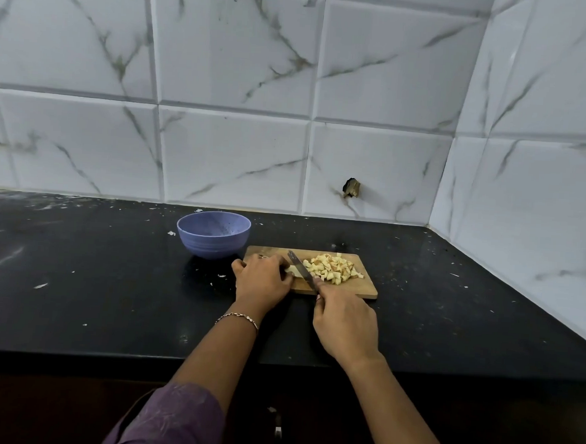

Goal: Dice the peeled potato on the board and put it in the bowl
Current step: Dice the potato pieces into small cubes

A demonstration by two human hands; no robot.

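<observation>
A wooden cutting board [366, 288] lies on the black counter. A heap of diced potato [331, 268] covers its right half. My left hand [264, 282] holds down a pale uncut potato piece [293, 271] at the board's left end, with the fingers curled over it. My right hand [343, 322] grips the handle of a knife [299, 268]. The blade slants across the board, right beside the uncut piece. A blue-purple bowl [213, 234] stands just left of the board, and I see no potato in it.
The black counter [92, 278] runs wide to the left and is speckled with small white scraps. A marble-tiled wall stands behind, and a side wall [526, 201] closes the right corner. The counter's front edge runs below my wrists.
</observation>
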